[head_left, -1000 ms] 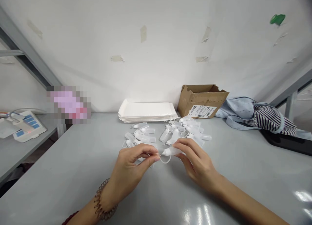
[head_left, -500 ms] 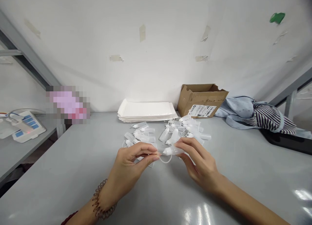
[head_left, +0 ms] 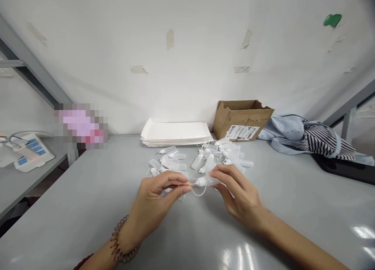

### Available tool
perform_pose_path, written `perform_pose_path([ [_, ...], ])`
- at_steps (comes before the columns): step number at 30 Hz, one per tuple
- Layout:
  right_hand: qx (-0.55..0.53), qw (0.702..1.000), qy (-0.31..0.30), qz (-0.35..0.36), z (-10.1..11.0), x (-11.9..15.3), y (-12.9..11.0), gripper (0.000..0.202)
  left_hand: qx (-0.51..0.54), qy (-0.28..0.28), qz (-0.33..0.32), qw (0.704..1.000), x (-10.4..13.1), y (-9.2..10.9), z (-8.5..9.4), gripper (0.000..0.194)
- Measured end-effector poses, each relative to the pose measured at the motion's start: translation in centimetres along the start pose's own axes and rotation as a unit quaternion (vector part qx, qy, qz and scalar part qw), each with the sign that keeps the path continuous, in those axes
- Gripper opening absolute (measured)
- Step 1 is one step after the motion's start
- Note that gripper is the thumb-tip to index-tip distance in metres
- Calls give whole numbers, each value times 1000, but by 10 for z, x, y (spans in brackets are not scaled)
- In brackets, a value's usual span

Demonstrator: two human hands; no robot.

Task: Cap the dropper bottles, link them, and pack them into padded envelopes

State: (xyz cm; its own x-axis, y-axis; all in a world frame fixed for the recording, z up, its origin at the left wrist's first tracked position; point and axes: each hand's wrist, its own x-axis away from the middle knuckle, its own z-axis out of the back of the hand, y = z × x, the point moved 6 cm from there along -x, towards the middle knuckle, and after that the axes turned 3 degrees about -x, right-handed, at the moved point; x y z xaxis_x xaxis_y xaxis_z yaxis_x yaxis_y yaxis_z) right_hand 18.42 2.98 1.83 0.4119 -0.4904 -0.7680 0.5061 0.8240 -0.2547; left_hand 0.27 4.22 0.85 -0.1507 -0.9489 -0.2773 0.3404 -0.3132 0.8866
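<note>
A small translucent needle-tip squeeze bottle [head_left: 206, 180] is held sideways over the grey table, its thin metal needle pointing left. My right hand [head_left: 238, 194] is closed around the bottle's body, thumb below and fingers above. At the needle's far end, my left hand [head_left: 164, 198] pinches with thumb and fingertips. A thin white strap [head_left: 199, 194] loops from the bottle's neck to those fingertips; whatever cap is at its end is hidden there. Behind my hands lie more such bottles in a left pile [head_left: 172, 166] and a right pile [head_left: 209, 163].
A stack of white envelopes or sheets [head_left: 177, 133] lies against the wall, beside an open cardboard box [head_left: 246, 123]. Farther right is a light-blue and striped cloth bag [head_left: 319, 141] on a black item [head_left: 345, 169]. A white device [head_left: 33, 151] stands on the left-hand table.
Both hands keep nearly the same place and hold. The view has shifted very slightly.
</note>
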Motion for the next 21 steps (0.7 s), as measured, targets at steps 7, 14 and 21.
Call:
perform_pose_path([
  [7, -6, 1000, 3, 4, 0, -1, -1, 34, -8, 4, -10, 1000, 0, 4, 0, 6],
  [14, 5, 1000, -1, 9, 1, -2, 0, 35, -21, 4, -19, 1000, 1, 6, 0, 7],
  [21, 79, 994, -27, 68, 2, 3, -4, 39, -86, 3, -70, 994, -1, 12, -4, 7],
])
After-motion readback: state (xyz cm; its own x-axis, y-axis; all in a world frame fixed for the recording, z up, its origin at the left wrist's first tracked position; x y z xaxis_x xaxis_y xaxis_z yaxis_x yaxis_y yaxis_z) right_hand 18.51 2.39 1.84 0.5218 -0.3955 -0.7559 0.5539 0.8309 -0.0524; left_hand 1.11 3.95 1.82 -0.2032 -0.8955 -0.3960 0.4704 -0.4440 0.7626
